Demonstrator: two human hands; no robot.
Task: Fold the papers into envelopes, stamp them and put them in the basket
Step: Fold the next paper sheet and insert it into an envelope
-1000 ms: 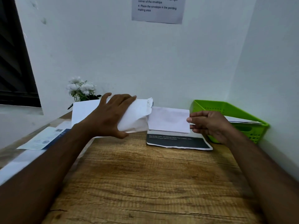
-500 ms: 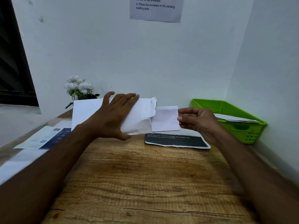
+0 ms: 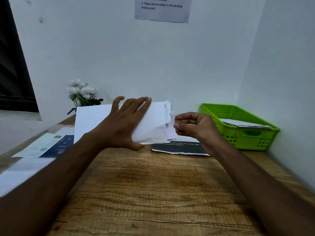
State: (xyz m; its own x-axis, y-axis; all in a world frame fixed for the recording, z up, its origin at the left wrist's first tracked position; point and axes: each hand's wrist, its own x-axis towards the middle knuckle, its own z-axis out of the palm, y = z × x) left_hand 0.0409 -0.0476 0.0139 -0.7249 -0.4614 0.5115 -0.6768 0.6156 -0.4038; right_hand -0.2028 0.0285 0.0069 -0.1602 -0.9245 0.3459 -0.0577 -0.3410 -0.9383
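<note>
My left hand (image 3: pixel 124 123) holds a white envelope (image 3: pixel 153 123) above the wooden table, fingers over its top and thumb under its lower edge. The envelope's torn open end faces right. My right hand (image 3: pixel 192 128) pinches the right edge of a folded white paper (image 3: pixel 171 129), most of which is inside the envelope; only a narrow strip shows. The green basket (image 3: pixel 242 135) stands at the back right corner with several white envelopes (image 3: pixel 245 123) lying in it.
A dark printed sheet (image 3: pixel 180 149) lies flat under my hands. A white sheet (image 3: pixel 90 120) leans behind my left hand, by a pot of white flowers (image 3: pixel 81 92). Blue-and-white leaflets (image 3: pixel 46 147) lie at the left edge. Walls close the back and right.
My right hand has pushed the folded paper leftward into the envelope, from mostly showing to a thin strip. My left hand kept the envelope nearly still.
</note>
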